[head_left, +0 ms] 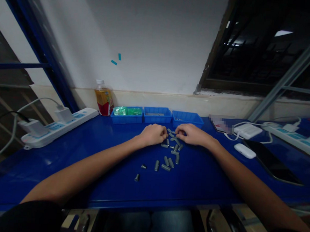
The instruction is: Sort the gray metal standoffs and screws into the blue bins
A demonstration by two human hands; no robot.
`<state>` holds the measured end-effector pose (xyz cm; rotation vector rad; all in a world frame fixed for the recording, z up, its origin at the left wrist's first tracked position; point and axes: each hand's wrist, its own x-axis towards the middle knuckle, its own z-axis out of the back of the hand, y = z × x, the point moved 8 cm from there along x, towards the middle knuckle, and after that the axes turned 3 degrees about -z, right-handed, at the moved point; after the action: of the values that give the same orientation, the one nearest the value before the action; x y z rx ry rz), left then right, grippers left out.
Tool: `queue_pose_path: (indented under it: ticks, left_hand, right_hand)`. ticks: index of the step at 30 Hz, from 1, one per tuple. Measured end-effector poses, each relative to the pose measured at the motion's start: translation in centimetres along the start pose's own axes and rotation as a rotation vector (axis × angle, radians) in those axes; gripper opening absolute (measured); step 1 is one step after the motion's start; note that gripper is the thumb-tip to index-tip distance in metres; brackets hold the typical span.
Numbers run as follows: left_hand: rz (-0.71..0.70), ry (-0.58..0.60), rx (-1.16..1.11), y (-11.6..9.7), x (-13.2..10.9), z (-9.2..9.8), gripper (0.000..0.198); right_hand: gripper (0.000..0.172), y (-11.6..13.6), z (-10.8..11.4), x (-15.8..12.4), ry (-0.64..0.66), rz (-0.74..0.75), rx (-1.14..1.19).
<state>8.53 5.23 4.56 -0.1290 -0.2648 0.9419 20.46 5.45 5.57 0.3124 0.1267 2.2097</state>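
Note:
Loose grey metal cylinders [171,162], short and pin-like, lie scattered on the blue table [109,183] in front of me. Two small headed metal pieces, which look like short screws [137,178], rest apart from them at the lower left. My left hand [155,134] is at the pile's left edge with its fingers curled closed; whatever may be in them is hidden. Across the pile, my right hand [190,134] bends thumb and fingers together over the pieces at the upper right. I cannot make out what its fingertips hold.
Three blue bins stand along the wall: one with green packets [127,111], a middle bin [157,119] with thin rods, and a right bin [187,123]. A drink bottle [103,99] and power strip [62,124] are left; a phone [273,163] and white case [244,151] right.

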Motion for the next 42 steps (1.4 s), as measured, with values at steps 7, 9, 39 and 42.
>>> queue_pose_path:
  ticks: [7,9,39,42]
  left_hand:
    - [0.008,-0.084,-0.065,4.2,-3.6,0.2,0.017]
    - [-0.002,-0.104,-0.028,4.3,-4.0,0.2,0.017]
    - [-0.166,-0.237,-0.058,2.2,-4.6,1.1,0.019]
    - [-0.187,-0.336,-0.124,1.5,-5.0,2.1,0.028]
  right_hand:
    - [0.024,-0.7,-2.0,0.5,0.089,-0.046,0.077]
    - [0.023,-1.1,-2.2,0.6,0.089,-0.094,0.068]
    - [0.012,2.4,-0.4,0.3,-0.369,-0.072,0.492]
    - [0.012,4.2,-1.3,0.6,-0.312,-0.026,0.564]
